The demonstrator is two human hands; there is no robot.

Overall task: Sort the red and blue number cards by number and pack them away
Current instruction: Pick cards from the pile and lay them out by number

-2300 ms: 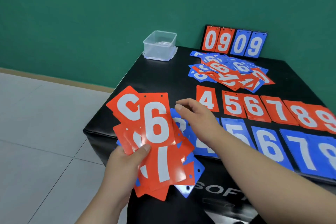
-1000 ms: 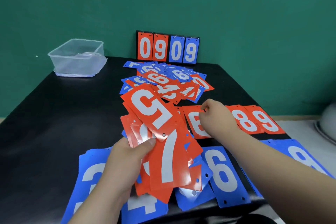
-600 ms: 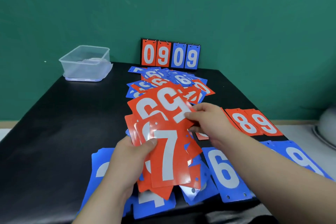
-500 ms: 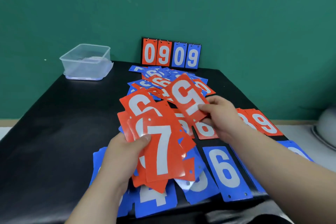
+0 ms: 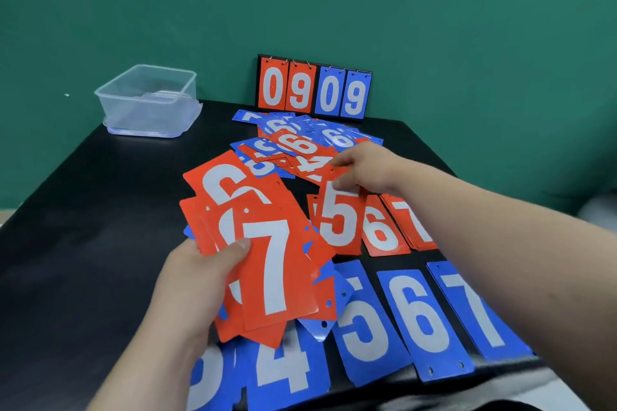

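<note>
Your right hand (image 5: 367,170) pinches the far end of the red 5 (image 5: 339,220), its length running toward the table's (image 5: 83,210) far edge, just left of the red 6 (image 5: 380,230). Your left hand (image 5: 197,280) grips the red fan (image 5: 277,277), nearer you.

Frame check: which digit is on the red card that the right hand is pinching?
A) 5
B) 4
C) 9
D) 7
A: the right hand pinches the top edge of a red 5 card, just left of the red 6 card in the row. The red 7 card fronts the fan of red cards that the left hand grips.
</note>
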